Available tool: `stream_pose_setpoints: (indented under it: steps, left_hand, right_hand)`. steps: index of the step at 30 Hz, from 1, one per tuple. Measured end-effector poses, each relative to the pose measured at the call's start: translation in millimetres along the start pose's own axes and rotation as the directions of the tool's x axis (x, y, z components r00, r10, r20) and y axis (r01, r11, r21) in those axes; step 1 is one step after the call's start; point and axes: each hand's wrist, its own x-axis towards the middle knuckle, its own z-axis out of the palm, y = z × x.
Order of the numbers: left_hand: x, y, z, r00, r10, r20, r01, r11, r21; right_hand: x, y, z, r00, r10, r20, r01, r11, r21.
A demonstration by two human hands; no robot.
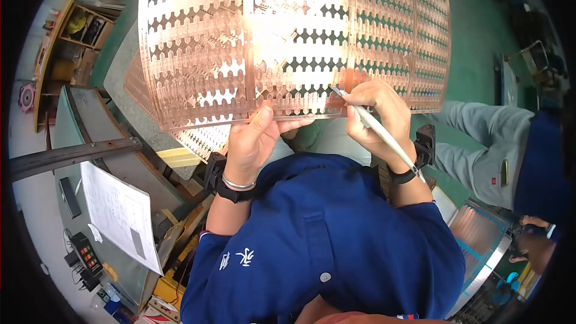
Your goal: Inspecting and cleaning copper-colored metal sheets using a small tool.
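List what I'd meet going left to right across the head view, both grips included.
Pink wheel → paper → left grip → right grip → co-worker's trousers.

White paper sheet (117, 207) at left, near black power strip (87, 254); wooden shelf (60, 22) beyond; grey-trousered co-worker (498, 144) at right.

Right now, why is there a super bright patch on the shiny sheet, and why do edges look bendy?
In the head view, glare, probably reflected light, whitens part of the copper-coloured sheet; the head view's fisheye lens bends straight edges toward its dark rim; in the head view, the right hand and white tool look fairly clear.
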Motion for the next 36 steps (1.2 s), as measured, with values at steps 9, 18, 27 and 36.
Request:
stream_pose_setpoints:
  steps: [9, 18, 27, 36]
  left_hand:
    - [0.3, -0.3, -1.6, 1.0, 0.012, 0.022, -0.013, 1.0, 0.013]
    - [2.8, 0.0, 1.0, 0.998, 0.023, -0.05, -0.02, 0.998, 0.061]
    - [1.9, 0.6, -4.6, 1.0, 0.023, -0.009, -0.022, 0.999, 0.043]
    - [0.9, 0.0, -0.9, 0.999, 0.03, 0.018, -0.031, 0.999, 0.042]
  right_hand:
    - [0.2, 6.1, 0.4, 0.996, -0.09, 0.004, 0.091, 0.996, -0.019]
    - [-5.0, 6.6, -6.3, 0.999, -0.039, -0.023, 0.039, 0.999, 0.016]
    - [-2.0, 5.8, -3.4, 0.999, -0.029, -0.029, 0.029, 1.0, -0.006]
    - [-1.8, 6.7, -4.8, 0.999, -0.047, -0.008, 0.046, 0.997, -0.056]
